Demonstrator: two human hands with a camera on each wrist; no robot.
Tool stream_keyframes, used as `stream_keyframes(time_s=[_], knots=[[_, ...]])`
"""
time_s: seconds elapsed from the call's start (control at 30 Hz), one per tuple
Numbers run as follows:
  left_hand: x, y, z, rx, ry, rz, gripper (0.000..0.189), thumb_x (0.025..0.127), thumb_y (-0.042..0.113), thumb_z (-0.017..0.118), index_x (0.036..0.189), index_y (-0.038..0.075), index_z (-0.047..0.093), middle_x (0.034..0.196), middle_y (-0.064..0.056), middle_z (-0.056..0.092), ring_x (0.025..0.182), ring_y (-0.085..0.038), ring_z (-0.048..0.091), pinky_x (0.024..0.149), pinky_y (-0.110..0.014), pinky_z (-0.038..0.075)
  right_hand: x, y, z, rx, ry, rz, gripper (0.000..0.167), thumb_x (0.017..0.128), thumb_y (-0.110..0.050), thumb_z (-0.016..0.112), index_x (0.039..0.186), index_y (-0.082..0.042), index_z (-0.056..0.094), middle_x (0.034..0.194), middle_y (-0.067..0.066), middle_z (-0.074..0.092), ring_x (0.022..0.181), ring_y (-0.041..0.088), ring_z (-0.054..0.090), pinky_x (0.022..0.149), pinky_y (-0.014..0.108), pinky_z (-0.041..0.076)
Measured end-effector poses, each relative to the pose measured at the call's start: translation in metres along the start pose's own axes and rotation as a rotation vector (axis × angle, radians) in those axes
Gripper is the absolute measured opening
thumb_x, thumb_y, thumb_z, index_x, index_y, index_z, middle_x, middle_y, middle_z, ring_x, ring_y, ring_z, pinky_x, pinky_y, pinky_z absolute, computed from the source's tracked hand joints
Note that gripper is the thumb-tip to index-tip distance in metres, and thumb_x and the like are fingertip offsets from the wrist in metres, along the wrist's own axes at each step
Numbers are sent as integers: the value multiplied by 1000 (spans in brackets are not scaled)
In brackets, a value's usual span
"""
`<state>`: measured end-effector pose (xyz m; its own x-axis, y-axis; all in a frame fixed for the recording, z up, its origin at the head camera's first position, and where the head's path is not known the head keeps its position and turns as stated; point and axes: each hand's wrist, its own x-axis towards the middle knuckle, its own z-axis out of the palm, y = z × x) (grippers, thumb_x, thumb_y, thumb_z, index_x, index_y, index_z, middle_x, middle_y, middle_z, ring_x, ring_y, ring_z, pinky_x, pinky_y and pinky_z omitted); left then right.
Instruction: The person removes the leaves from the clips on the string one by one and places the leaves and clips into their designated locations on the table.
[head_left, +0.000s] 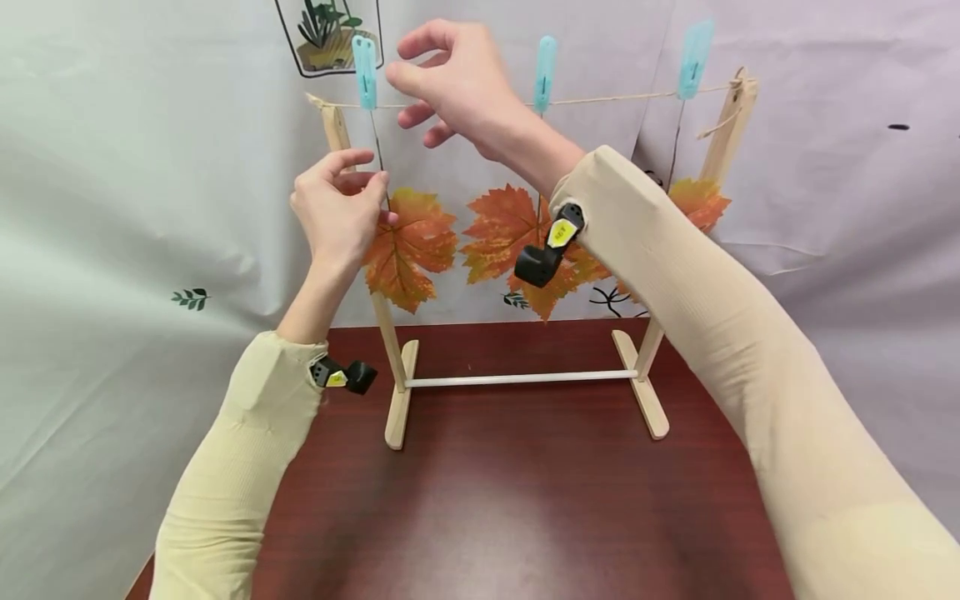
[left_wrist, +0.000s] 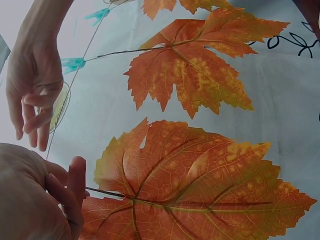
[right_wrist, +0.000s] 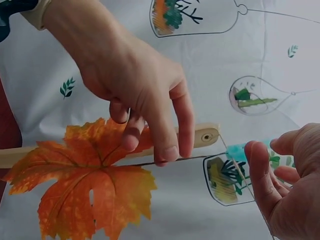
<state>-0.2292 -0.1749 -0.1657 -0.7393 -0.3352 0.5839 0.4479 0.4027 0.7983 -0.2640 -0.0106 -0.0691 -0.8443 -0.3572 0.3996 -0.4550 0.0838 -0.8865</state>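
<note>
An orange maple leaf [head_left: 411, 250] hangs by its thin stem from the left blue clothespin [head_left: 365, 75], which is clipped on a string. My left hand [head_left: 341, 200] pinches that stem just above the leaf, thumb and finger meeting on it in the right wrist view. Close to the right of the clothespin is my right hand [head_left: 465, 87], its fingers apart and loosely bent, holding nothing. A second leaf [head_left: 504, 233] hangs from the middle clothespin [head_left: 545, 75]. Partly behind my right arm, a third leaf [head_left: 697, 202] hangs from the right clothespin [head_left: 696, 60].
The string [head_left: 615, 99] runs between two wooden posts [head_left: 733, 125]. A white rod [head_left: 521, 379] joins their feet low down, on a dark red table [head_left: 480, 492]. Behind hangs a pale printed cloth [head_left: 187, 167].
</note>
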Motion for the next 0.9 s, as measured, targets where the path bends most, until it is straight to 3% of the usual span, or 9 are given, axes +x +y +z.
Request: stream_keyframes(time_s=[0.57,0.9], knots=[[0,1,6,-4,-26,-15,28,90,13,72,117,5,73,96,-15,74,49,-10,65,55,-21,56,22,-7,7,84,26,103,41,95,-13,69,133,-9,54,116,5,61,75,18,70,53,22,52],[1,0,8,10,-8,6,26,91,12,69,115,5,75,95,-15,74,48,-8,64,54,-20,55,30,-9,14,132,46,157,28,94,-10,71,119,-8,58,100,5,59,70,16,68,49,20,51]])
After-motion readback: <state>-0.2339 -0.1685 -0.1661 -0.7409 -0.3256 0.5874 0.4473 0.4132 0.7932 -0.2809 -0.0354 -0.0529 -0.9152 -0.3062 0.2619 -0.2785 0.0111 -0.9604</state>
